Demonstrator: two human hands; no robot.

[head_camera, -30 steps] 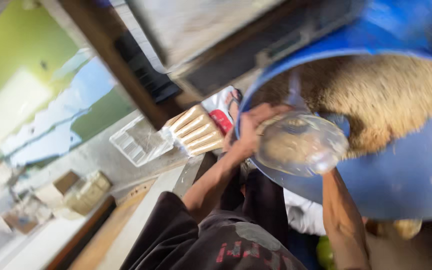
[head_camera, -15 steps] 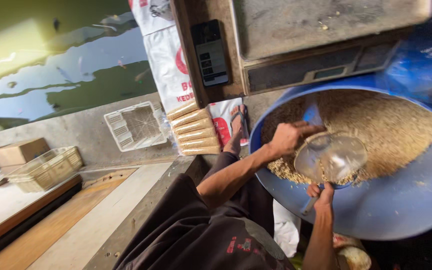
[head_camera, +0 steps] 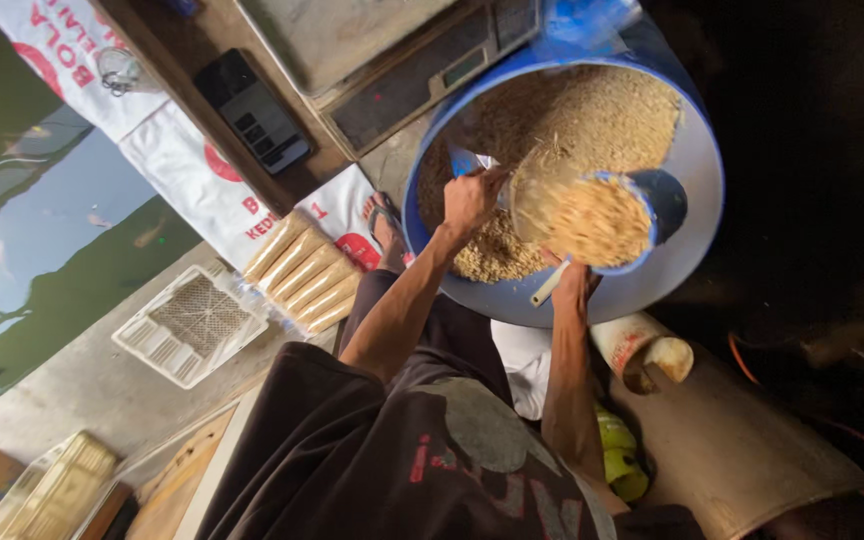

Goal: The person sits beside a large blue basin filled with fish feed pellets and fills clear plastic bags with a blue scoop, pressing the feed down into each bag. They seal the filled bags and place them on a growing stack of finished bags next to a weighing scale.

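since half a second ago the clear bag (head_camera: 577,215) fills with grain over the blue drum (head_camera: 697,170). left hand (head_camera: 472,198) grips its rim, right hand (head_camera: 574,285) clasps below; a slack rim could spill grain.

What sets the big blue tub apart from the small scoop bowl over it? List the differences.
The blue tub is far larger than the scoop bowl. The tub sits on the ground; the bowl hangs above it, between the left hand and right hand. The tub is partly filled; the bowl is heaped. Both are round and hold the same tan grain.
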